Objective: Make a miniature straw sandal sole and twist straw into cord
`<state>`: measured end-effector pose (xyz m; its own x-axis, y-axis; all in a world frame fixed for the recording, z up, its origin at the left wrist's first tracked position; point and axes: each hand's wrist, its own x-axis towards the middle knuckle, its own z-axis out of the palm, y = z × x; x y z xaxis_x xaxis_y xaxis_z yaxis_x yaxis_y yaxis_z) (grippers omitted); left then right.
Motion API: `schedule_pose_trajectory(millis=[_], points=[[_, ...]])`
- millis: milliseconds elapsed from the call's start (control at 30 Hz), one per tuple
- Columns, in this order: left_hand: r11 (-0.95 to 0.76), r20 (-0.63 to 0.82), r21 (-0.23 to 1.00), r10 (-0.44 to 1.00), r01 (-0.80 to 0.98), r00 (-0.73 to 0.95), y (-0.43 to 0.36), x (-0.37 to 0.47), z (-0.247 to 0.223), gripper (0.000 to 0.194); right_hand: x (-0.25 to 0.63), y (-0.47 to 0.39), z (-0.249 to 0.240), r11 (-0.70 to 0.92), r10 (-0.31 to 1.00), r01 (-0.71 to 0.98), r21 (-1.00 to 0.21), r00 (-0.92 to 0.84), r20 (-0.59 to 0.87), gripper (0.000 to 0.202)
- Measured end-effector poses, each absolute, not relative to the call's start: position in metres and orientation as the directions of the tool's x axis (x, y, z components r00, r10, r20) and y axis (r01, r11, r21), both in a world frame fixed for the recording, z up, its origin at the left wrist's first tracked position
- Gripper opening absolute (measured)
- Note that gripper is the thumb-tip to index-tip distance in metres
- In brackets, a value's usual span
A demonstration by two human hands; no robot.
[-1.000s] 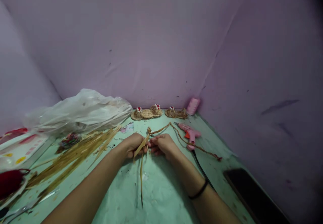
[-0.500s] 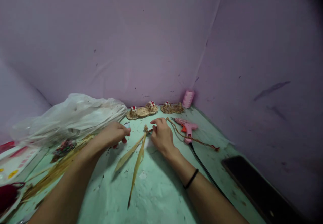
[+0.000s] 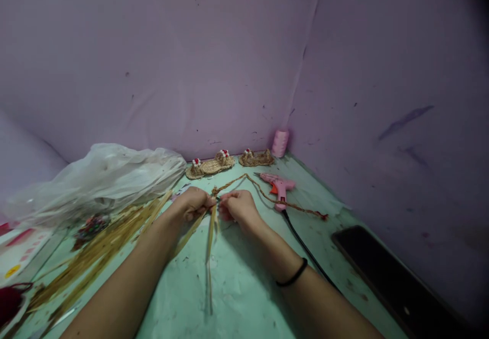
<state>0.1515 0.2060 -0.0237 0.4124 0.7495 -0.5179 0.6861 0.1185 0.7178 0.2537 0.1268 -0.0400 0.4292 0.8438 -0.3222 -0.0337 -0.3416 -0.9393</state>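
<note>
Near the middle of the table, my left hand (image 3: pixel 196 203) is closed with its fingertips at the top of the pale dry fibre strips (image 3: pixel 209 257). My right hand (image 3: pixel 239 207) pinches close beside it, almost touching, at the same spot; what lies between its fingertips is too small to make out. Just above the fingertips is the knotted end of a brown twisted cord (image 3: pixel 263 192). That cord rises to a bend, then runs right across the handle of a pink glue gun (image 3: pixel 281 186) to a reddish tip. Two strips hang down toward me over the green table.
Small woven slippers with red and white beads (image 3: pixel 217 164) line the wall beside a pink thread spool (image 3: pixel 280 143). A plastic bag (image 3: pixel 103 176), loose fibres (image 3: pixel 103 242) and a box (image 3: pixel 23 252) lie left. A dark phone (image 3: pixel 382 272) lies right.
Both hands have come together at the top of the strips, my left hand moving right and closing. My right hand has closed into a pinch. More of the cord shows.
</note>
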Motion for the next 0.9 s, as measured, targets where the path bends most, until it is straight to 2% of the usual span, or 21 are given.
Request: schedule_pose_trajectory(millis=[167, 300, 400, 700, 900], points=[[0.287, -0.596, 0.768, 0.649, 0.573, 0.473, 0.207, 0.149, -0.028, 0.02, 0.252, 0.136, -0.035, -0.438, 0.852, -0.115, -0.892, 0.265, -0.452, 0.014], [0.34, -0.612, 0.769, 0.637, 0.542, 0.468, 0.208, 0.15, -0.033, 0.014, 0.256, 0.141, -0.029, -0.462, 0.865, -0.083, -0.883, 0.179, -0.469, 0.014], [0.353, -0.638, 0.744, 0.628, 0.568, 0.446, 0.212, 0.148, -0.035, 0.016, 0.259, 0.143, -0.027, -0.456, 0.88, -0.031, -0.89, 0.137, -0.455, 0.015], [0.337, -0.623, 0.753, 0.642, 0.565, 0.447, 0.21, 0.146, -0.034, 0.023, 0.263, 0.158, -0.047, -0.453, 0.879, 0.232, -0.861, 0.276, -0.388, 0.015], [0.304, -0.576, 0.786, 0.677, 0.538, 0.458, 0.205, 0.147, -0.035, 0.015, 0.264, 0.158, -0.051, -0.422, 0.884, 0.272, -0.865, 0.336, -0.326, 0.013]])
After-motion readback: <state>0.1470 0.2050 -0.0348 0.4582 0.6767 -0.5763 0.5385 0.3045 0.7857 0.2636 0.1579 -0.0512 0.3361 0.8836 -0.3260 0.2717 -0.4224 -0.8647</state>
